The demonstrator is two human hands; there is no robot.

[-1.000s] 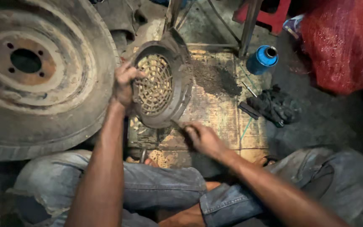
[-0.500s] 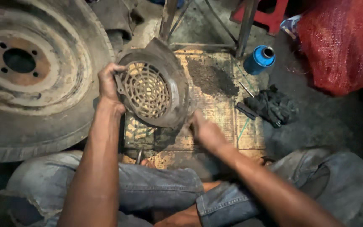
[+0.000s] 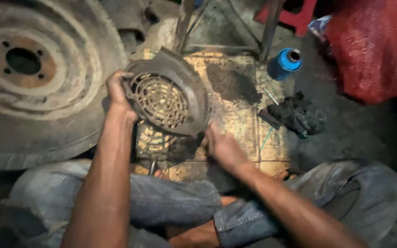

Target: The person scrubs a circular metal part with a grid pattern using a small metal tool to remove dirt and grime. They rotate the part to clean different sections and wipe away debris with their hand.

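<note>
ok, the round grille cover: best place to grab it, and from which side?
Grip the round grille cover by its thick outer rim, coming in from the two opposite edges. It is tilted with the grille facing up, so the rim is exposed; the slotted centre looks thin. The left hand grips the left rim, and the right hand is at the lower right edge.

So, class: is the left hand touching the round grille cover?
Touching. The head view shows the left hand gripping the grille cover at its left rim, fingers curled over the edge with no gap.

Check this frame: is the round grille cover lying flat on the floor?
No, the left hand grips the round grille cover by its rim, holding it tilted above the cardboard.
</note>
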